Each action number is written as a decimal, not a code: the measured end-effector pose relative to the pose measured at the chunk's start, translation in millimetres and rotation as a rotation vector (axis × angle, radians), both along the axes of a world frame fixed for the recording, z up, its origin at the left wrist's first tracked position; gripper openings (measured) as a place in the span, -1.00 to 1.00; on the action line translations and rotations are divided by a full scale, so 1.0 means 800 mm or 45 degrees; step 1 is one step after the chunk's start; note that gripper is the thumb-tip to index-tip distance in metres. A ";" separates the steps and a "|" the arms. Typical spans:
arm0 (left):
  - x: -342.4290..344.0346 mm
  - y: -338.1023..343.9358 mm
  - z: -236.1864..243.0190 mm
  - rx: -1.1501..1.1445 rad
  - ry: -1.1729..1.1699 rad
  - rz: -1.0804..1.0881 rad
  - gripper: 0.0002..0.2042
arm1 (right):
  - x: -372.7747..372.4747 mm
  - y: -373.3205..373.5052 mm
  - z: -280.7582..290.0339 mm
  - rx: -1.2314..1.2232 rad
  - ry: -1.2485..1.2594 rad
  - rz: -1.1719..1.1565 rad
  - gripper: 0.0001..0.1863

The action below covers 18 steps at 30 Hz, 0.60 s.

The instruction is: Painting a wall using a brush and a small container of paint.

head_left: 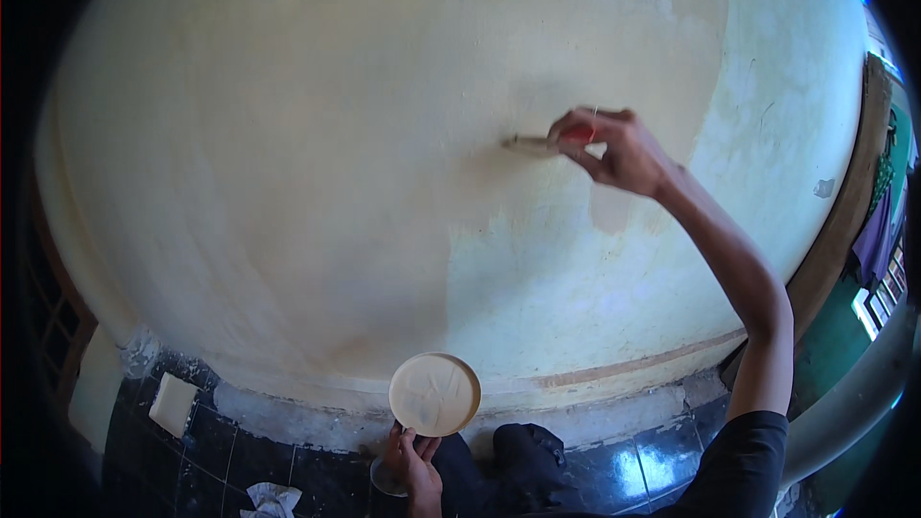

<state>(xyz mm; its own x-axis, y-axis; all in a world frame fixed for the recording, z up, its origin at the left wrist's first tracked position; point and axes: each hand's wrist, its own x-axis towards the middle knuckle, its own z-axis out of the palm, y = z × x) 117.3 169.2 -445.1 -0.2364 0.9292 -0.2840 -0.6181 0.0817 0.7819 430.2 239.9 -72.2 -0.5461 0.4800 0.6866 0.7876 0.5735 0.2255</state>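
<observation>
My right hand [622, 149] is raised to the wall [288, 134], its fingers closed round the red handle of a paintbrush [533, 144]. The brush points left, its tip at the wall, where a cream coat lies over pale green. Low in front of me, my left hand [414, 465] grips a round, shallow tub [392, 401] from its near side. Cream paint [435, 393] with streaks across its surface shows inside the tub. The fingers under the tub are partly hidden.
Dark glossy tiles [326, 475] meet a rough grey strip at the wall's foot. A cream rectangular block [174, 405] and a crumpled whitish cloth [271, 499] lie on the floor at left. A wooden post [844, 211] and hanging clothes [875, 240] stand at right.
</observation>
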 end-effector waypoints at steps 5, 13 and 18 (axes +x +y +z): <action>0.017 0.005 0.001 0.050 0.000 -0.070 -0.56 | 0.014 0.007 0.112 0.958 -0.547 -0.300 -0.66; 0.010 -0.004 -0.001 -0.003 0.023 0.014 -0.62 | -0.013 0.014 -0.062 -0.042 -0.086 0.059 -0.86; 0.013 -0.008 -0.005 -0.009 0.026 -0.012 -0.61 | 0.002 0.003 0.035 0.156 0.528 -0.170 -0.89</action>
<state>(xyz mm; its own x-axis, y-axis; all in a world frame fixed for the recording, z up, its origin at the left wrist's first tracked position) 127.8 162.9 -448.9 -0.2337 0.9294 -0.2857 -0.6013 0.0928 0.7936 431.6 242.1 -44.4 -0.1515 0.4294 0.8903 0.8909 0.4495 -0.0652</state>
